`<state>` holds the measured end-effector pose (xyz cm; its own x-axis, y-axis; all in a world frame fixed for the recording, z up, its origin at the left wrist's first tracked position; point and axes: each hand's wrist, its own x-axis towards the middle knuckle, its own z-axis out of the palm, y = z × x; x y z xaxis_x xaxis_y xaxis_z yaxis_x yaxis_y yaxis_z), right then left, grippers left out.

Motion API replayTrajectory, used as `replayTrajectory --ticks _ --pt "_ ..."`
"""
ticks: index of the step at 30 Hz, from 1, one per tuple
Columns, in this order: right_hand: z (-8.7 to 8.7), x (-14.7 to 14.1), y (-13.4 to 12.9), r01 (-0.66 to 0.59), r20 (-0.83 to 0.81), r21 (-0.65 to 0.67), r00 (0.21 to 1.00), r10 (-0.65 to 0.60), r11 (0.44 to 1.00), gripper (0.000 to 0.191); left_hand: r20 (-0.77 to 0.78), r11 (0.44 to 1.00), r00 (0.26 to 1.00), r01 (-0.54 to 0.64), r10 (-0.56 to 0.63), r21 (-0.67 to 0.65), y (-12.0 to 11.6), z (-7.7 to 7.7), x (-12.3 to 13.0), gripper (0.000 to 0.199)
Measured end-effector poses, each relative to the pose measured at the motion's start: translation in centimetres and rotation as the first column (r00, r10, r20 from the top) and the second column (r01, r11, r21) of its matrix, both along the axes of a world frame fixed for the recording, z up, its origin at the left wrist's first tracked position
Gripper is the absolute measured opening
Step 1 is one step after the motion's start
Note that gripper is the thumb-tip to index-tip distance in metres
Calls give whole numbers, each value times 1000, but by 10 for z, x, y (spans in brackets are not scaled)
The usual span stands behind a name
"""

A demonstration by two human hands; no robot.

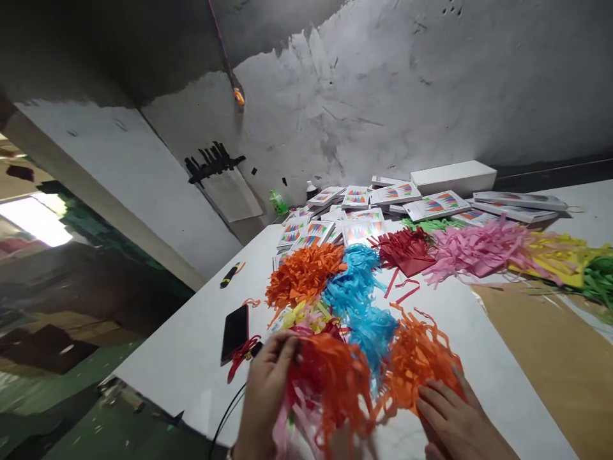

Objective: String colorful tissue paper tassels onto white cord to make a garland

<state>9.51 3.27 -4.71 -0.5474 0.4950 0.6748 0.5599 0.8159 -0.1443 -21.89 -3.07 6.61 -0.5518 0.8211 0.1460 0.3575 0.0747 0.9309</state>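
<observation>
My left hand pinches a bundle of orange tissue fringe, with red and pink strips hanging below it. My right hand lies on a second orange fringe pile at the lower right, its fingers close together. Blue fringe sits between the two orange bunches. Behind my left hand are yellow fringe and another orange pile. Dark red, pink and yellow bunches run along the table to the right.
Flat printed boxes are heaped at the back by the wall, near a long white box and a green bottle. A phone, red cord and cutter lie left. Brown cardboard covers the right side.
</observation>
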Motion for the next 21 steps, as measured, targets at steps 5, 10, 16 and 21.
replayTrajectory --ticks 5,10,16,21 --pt "-5 30 -6 -65 260 273 966 -8 960 32 -613 952 730 -262 302 157 27 -5 1 49" --pt "2 49 -20 -13 292 241 955 -59 970 28 -770 720 393 684 -502 -121 28 -63 112 26" --pt "-9 92 -30 68 221 129 971 -96 989 32 -851 710 314 697 -420 -94 24 -129 184 7" --pt "13 133 -34 232 325 243 895 -304 942 24 -852 697 343 716 -394 -34 17 -132 200 18"
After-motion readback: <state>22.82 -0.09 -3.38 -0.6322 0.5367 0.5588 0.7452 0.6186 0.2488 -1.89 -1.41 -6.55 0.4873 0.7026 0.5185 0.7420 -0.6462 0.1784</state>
